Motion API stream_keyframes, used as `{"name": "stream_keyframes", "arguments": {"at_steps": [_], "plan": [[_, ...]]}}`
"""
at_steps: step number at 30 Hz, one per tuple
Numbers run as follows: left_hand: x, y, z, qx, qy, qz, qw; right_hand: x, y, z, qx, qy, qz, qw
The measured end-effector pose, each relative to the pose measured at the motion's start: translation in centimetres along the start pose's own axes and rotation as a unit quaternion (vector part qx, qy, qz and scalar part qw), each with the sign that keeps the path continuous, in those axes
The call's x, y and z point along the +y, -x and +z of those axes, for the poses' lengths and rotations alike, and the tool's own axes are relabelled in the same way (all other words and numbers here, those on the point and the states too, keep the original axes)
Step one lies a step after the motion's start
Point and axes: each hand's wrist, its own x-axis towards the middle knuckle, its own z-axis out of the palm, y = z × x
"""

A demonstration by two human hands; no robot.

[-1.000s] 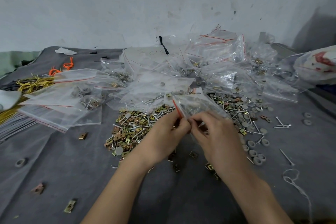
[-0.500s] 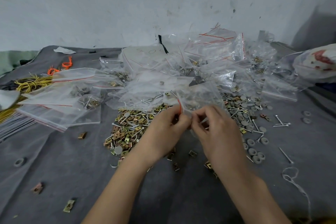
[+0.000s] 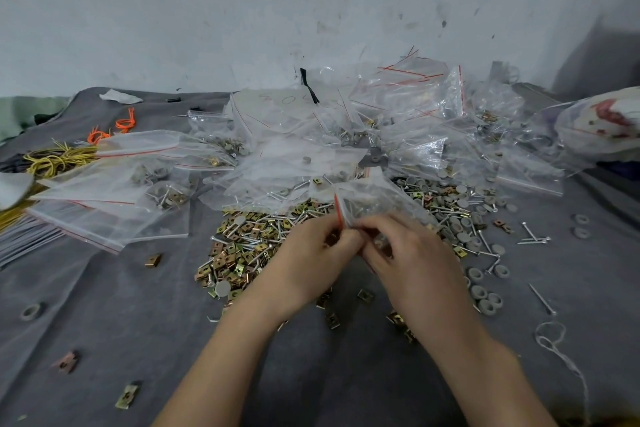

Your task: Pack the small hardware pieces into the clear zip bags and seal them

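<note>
A small clear zip bag (image 3: 372,196) with a red seal line is held up over the grey cloth, hardware visible inside it. My left hand (image 3: 311,262) pinches its red-lined edge from the left, and my right hand (image 3: 412,262) pinches the same edge from the right, fingertips almost meeting. Beneath and left of my hands lies a heap of brass clips and screws (image 3: 242,246). Grey washers and screws (image 3: 464,218) spread out to the right.
A mound of filled clear bags (image 3: 398,125) rises behind my hands, and flat empty bags (image 3: 104,198) lie at the left. Yellow and orange wire ties (image 3: 59,159) sit far left. Stray clips, washers and a white string (image 3: 557,347) dot the grey cloth (image 3: 121,315).
Both hands and the bag have drifted slightly up and away from me, the bag's red edge staying pinched between the fingertips of both hands.
</note>
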Motion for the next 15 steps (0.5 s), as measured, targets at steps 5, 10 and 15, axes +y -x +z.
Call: {"name": "stream_keyframes", "arguments": {"at_steps": [5,10,15], "plan": [[-0.01,-0.15,0.12,0.006,-0.017,-0.008,1.000,-0.32,-0.09,-0.02,0.029,0.040,0.018,0.999],[-0.11,-0.37,0.22,0.011,-0.039,-0.003,0.999,-0.22,-0.07,0.10,0.010,0.059,0.052,0.997],[-0.30,-0.37,0.37,0.001,-0.087,0.009,0.996,0.01,-0.35,-0.20,0.044,0.022,0.072,0.996]]}}
